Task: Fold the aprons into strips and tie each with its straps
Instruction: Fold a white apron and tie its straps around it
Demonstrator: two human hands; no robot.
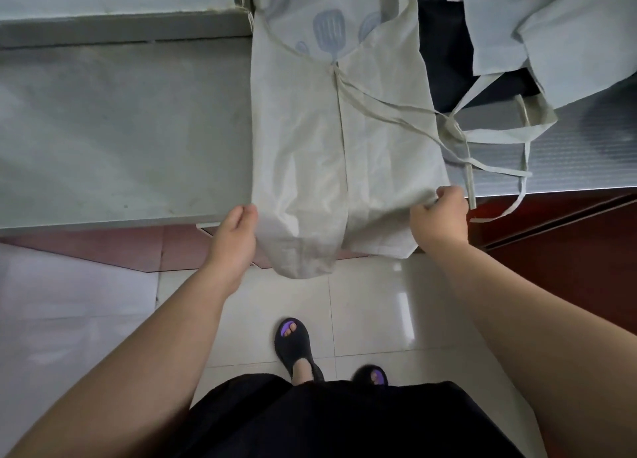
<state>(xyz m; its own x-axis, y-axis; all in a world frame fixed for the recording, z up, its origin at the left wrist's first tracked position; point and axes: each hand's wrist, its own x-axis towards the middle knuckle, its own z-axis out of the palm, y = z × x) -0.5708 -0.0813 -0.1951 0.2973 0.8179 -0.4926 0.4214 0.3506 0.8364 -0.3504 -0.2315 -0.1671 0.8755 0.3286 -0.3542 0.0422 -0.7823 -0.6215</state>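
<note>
Fingers of the left hand [236, 230] are pinched on the left side of the apron [310, 140] at the front edge of the worktop [120, 130], where its lower end is hung over, and its right side is gripped by the right hand [437, 216]. Both sides should probably be drawn evenly, with the straps [458, 140] at the right kept free.

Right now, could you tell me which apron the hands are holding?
The cream apron with the blue spatula print: the left hand and right hand grip its two side edges. The pale blue aprons at the far right lie untouched.
</note>
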